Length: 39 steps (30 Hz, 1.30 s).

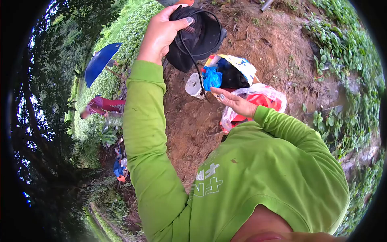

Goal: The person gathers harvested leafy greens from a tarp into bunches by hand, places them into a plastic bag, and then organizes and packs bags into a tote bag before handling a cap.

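My left hand (160,34), at the end of a stretched arm, grips the rim of a black hat-like item (207,38); its exact kind is hard to make out. The thumb presses on the near side, while most of the fingers are hidden behind. A thin black cord (189,52) loops round the item and dangles toward the ground. Lower right, my right hand (238,103) is open, fingers stretched out and pointing left. Its fingertips are near the cord's lower end; I cannot tell whether they touch. Beyond it are a blue plastic bag (212,78) and a colourful sack (242,66) with dark contents.
A white plastic container (194,85) stands beside the sack. A clear bag with red contents (264,101) lies by my right wrist. Muddy ground (278,44) surrounds them. At left are a person in maroon (105,105), a blue umbrella (100,63) and dense plants.
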Each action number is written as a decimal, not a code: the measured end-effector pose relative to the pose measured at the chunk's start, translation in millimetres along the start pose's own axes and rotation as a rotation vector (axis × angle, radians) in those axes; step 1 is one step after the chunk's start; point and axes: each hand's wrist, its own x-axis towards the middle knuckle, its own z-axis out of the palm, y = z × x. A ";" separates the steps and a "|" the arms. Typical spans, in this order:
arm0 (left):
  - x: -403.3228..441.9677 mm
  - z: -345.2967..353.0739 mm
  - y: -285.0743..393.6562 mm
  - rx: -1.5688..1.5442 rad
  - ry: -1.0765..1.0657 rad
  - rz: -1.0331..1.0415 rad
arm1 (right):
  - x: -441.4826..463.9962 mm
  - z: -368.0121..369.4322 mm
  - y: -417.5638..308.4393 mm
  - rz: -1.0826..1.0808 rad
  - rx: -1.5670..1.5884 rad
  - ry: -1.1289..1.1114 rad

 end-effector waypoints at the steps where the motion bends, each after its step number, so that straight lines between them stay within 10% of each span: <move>1: -1.8 3.3 10.2 -0.007 0.020 -0.021 | 3.8 0.0 -2.5 -0.010 -0.009 -0.021; 14: -8.1 0.1 39.9 -0.114 -0.094 0.009 | 71.0 -23.7 28.7 -0.420 -0.573 0.452; 17: -11.5 -7.5 43.6 -0.095 -0.096 -0.006 | 74.9 -30.3 29.1 -0.036 -0.035 -0.153; 21: -15.2 -22.1 34.3 0.081 -0.047 0.048 | 52.5 -62.0 25.3 0.190 0.039 -0.076; 23: -19.4 -25.0 21.4 0.308 0.011 0.193 | 44.8 -75.8 -10.2 0.394 0.012 0.324; 31: -33.5 19.9 -60.9 0.621 0.255 0.445 | 77.2 -83.4 -81.5 0.164 1.079 0.770; 39: -31.3 49.0 -91.1 0.391 0.245 0.301 | 116.9 -42.4 -110.3 0.046 1.261 0.561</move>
